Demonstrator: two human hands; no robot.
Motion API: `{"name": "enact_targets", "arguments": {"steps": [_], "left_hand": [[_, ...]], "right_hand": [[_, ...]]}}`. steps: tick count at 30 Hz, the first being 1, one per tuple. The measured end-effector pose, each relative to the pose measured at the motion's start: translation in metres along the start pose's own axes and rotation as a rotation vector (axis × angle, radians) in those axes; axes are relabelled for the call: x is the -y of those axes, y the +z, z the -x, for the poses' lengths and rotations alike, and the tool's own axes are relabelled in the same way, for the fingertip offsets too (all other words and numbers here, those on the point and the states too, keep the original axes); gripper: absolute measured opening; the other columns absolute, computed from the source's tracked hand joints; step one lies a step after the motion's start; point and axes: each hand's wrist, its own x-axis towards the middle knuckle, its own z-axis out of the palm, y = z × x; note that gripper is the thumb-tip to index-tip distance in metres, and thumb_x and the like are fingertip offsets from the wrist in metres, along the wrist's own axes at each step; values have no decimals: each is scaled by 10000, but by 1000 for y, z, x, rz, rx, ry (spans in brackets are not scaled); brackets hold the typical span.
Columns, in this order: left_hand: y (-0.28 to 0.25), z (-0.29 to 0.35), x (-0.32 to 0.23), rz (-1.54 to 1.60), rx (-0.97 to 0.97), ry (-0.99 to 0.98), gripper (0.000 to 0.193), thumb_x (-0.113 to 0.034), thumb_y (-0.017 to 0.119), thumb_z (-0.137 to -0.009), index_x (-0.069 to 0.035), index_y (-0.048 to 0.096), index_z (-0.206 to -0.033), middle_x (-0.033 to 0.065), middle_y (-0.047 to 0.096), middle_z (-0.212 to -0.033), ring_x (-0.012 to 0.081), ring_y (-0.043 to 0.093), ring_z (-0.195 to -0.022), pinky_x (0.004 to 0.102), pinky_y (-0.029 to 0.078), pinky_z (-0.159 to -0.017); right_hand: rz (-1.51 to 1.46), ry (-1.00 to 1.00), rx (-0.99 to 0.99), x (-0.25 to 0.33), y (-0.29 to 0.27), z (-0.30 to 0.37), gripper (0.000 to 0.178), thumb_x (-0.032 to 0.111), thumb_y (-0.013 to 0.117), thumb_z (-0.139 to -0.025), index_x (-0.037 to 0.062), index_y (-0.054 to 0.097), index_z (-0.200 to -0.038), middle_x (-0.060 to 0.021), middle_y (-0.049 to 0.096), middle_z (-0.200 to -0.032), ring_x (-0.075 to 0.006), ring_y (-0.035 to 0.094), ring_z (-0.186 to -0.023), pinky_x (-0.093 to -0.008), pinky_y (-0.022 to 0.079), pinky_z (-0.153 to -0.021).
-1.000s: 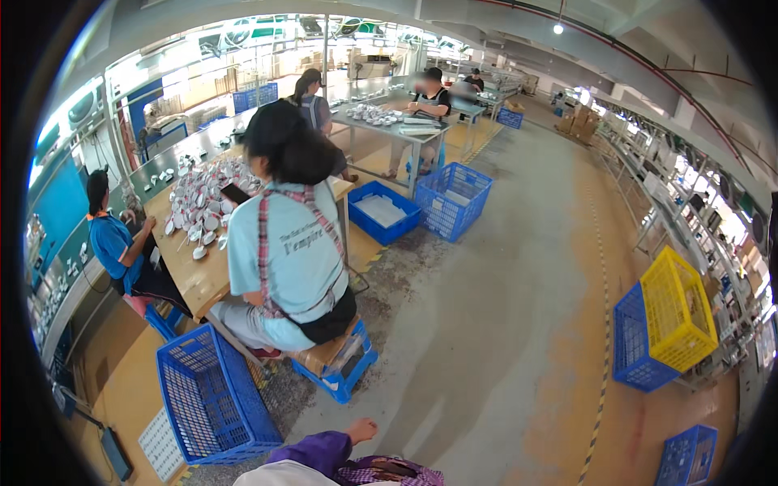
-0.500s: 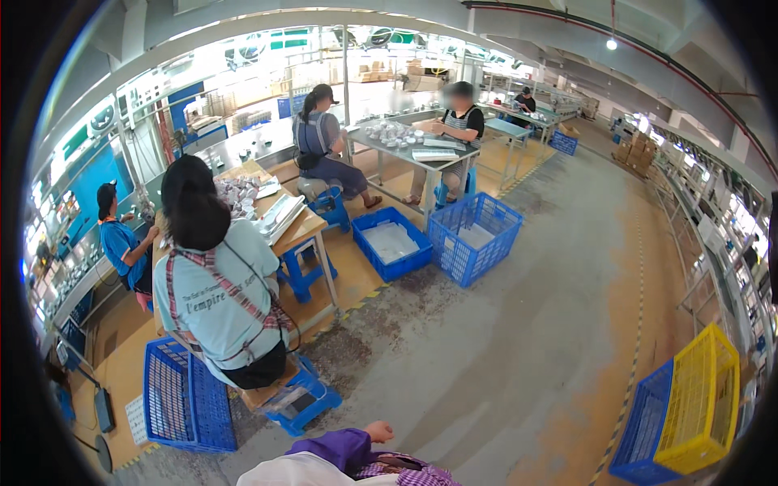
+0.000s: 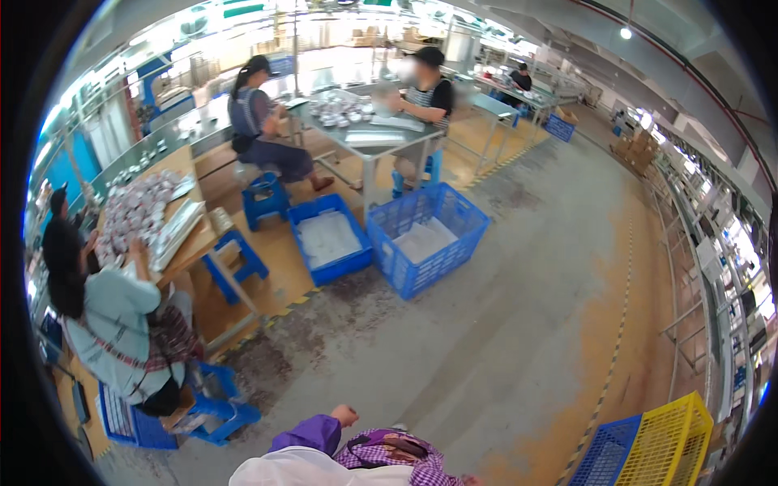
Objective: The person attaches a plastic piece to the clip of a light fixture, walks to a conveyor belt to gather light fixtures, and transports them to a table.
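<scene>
My left hand (image 3: 346,415), at the end of a purple sleeve (image 3: 306,435), is held in front of my body over the grey floor. Its fingers look curled in, and I see nothing in them. Of my right hand (image 3: 470,480) only a sliver shows at the lower edge, past purple checked cloth (image 3: 405,447); its fingers are hidden. Neither hand touches any object that I can see. Ahead, a blue lattice crate (image 3: 429,271) holding white sheets stands beside a shallower blue bin (image 3: 334,271).
Left, a person in light blue (image 3: 121,312) sits at a wooden table (image 3: 212,235) heaped with small parts. Beyond, two people sit by a metal table (image 3: 361,147). Blue and yellow crates (image 3: 668,441) stand lower right. Grey floor (image 3: 486,348) runs ahead, with racks (image 3: 689,267) along its right.
The view has shifted forward and to the right; the seated people, tables and bins now lie farther left. My left hand appears slightly higher and farther left, and a sliver of my right hand has appeared.
</scene>
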Motion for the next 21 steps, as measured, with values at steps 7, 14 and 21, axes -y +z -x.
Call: {"name": "enact_targets", "arguments": {"steps": [7,14,21], "left_hand": [[0,-151,-330,104,-107,348,323,-263,613,-755,-36,695,-969,121,700,-822,227,675,-676,339,528,-683],[27,-273,-519,117,-108,279,327,-292,599,-762,-50,695,-960,103,691,-769,208,656,-636,327,527,-670],[-15,-366,-674,315,-194,48,305,-256,603,-772,-53,708,-974,75,685,-735,158,648,-601,303,528,-578]], "right_hand": [[-86,78,-22,91,17,-170,471,207,530,-889,-18,456,-1297,-143,539,-1256,-270,552,-1112,-381,461,-935],[-25,100,145,268,27,-435,475,193,526,-889,-18,443,-1306,-143,531,-1264,-277,550,-1117,-388,457,-945],[90,89,287,531,83,-717,479,180,523,-888,-17,431,-1314,-144,524,-1270,-284,547,-1121,-394,454,-954]]}}
